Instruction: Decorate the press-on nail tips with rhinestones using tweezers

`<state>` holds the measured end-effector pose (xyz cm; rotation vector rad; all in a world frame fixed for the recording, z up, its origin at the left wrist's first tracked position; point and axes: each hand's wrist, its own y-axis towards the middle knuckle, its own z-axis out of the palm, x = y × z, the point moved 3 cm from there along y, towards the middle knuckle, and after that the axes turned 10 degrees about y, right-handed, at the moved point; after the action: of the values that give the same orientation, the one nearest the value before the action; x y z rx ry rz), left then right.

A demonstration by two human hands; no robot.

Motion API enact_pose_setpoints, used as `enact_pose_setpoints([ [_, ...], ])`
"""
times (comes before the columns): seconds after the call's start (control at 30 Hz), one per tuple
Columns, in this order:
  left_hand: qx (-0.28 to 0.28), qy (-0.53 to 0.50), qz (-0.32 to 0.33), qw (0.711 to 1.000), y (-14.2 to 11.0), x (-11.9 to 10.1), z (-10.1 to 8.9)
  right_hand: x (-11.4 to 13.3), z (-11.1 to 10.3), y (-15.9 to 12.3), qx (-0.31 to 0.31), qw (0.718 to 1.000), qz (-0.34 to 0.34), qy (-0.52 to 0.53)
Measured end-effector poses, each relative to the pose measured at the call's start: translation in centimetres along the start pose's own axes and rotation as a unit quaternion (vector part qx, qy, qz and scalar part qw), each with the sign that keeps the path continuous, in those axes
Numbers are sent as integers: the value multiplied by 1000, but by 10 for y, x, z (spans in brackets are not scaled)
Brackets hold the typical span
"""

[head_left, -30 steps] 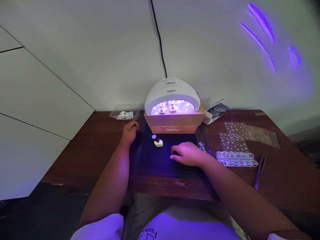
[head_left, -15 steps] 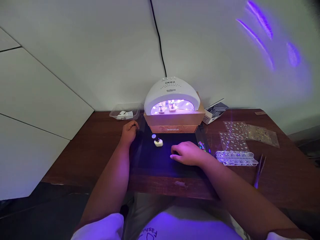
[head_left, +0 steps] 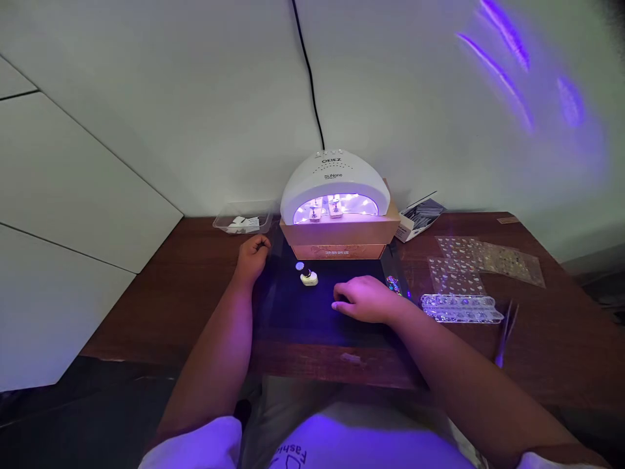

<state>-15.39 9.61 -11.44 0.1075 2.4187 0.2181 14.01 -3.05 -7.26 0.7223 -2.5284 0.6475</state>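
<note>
My left hand (head_left: 253, 253) rests on the table at the left edge of a black mat (head_left: 293, 319), its fingers curled into a loose fist. On the mat lies my right hand (head_left: 360, 299), fingers bent in and a small gap beside the thumb; nothing shows in it. Between the hands is a small white bottle (head_left: 309, 279) with a dark neck and a pale round top, like a nail polish bottle, touched by neither. Behind it a white nail lamp (head_left: 336, 174) glows violet on a cardboard box (head_left: 342, 232). Small stands (head_left: 334, 207) with pale bases sit inside the lamp.
To the right lie sticker sheets (head_left: 456, 277), a clear case of gems (head_left: 461, 309), tweezers (head_left: 506, 335) and loose glittering pieces (head_left: 393, 284). A white box of grey strips (head_left: 420, 218) stands behind. At back left is a clear tray (head_left: 243, 219) with white pieces.
</note>
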Motion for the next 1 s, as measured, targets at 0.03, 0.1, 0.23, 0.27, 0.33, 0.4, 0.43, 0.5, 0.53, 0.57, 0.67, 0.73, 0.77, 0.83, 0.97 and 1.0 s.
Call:
enact_pose_setpoints([
  [0.03,0,-1,1,1000,0,0,0,0,0,0,0,1000,0,0],
  [0.1,-1,-3,5,1000,0,0,-1,0,0,0,0,1000,0,-1],
  [0.23,0,-3,11,1000,0,-1,-1,0,-1,0,0,1000,-2,-3],
  [0.27,2,-2,10,1000,0,-1,-1,0,-1,0,0,1000,-3,-3],
  [0.33,3,0,8,1000,0,-1,-1,0,-1,0,0,1000,-3,-3],
  [0.4,1,2,7,1000,0,-1,-1,0,-1,0,1,1000,-2,-3],
  [0.43,0,2,6,1000,1,-1,-1,0,-1,0,1,1000,-1,-3],
  [0.5,-1,3,4,1000,1,-1,-1,0,-2,0,2,1000,1,-3],
  [0.53,0,3,2,1000,1,0,-1,0,-2,0,2,1000,1,-2],
  [0.57,0,2,1,1000,1,0,-1,0,-2,0,2,1000,2,-2],
  [0.67,-2,0,0,1000,1,0,0,0,-3,0,0,1000,1,0],
  [0.73,-3,-1,1,1000,2,0,0,0,-3,0,-1,1000,0,1],
  [0.77,-4,-2,2,1000,2,0,0,0,-2,0,-2,1000,-2,2],
  [0.83,-6,-5,5,1000,2,0,0,-1,-2,0,-4,1000,-4,2],
  [0.97,-10,-10,10,1000,1,-2,0,-2,-2,0,-4,1000,-5,2],
  [1.0,-12,-10,12,1000,1,-3,-1,-2,-2,0,-3,1000,-5,1],
])
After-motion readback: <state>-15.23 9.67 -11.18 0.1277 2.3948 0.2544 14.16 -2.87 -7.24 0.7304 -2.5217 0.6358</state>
